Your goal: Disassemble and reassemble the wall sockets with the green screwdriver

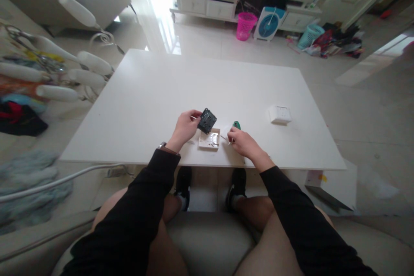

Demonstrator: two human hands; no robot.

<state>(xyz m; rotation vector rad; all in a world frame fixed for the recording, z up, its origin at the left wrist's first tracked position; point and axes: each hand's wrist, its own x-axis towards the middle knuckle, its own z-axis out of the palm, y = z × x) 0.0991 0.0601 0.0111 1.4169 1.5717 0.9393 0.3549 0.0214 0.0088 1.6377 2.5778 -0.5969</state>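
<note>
My left hand point(187, 127) pinches the edge of a socket panel point(207, 120), whose black back is turned up and tilted. Below that panel, a white open mounting box point(209, 145) lies on the table, with small metal-looking parts inside. My right hand point(242, 141) is closed just right of the box, fingertips pressed together. A thin light tip shows by these fingers, but what they hold is too small to make out. Right behind the fingers is a green object point(237, 125), partly hidden by the hand.
On the white table point(181, 82), another white socket on its box point(280, 114) sits to the right. A lamp with white arms point(93, 62) stands at the left edge. Beyond are a pink basket point(245, 26), a blue fan point(269, 24) and a low cabinet point(194, 4).
</note>
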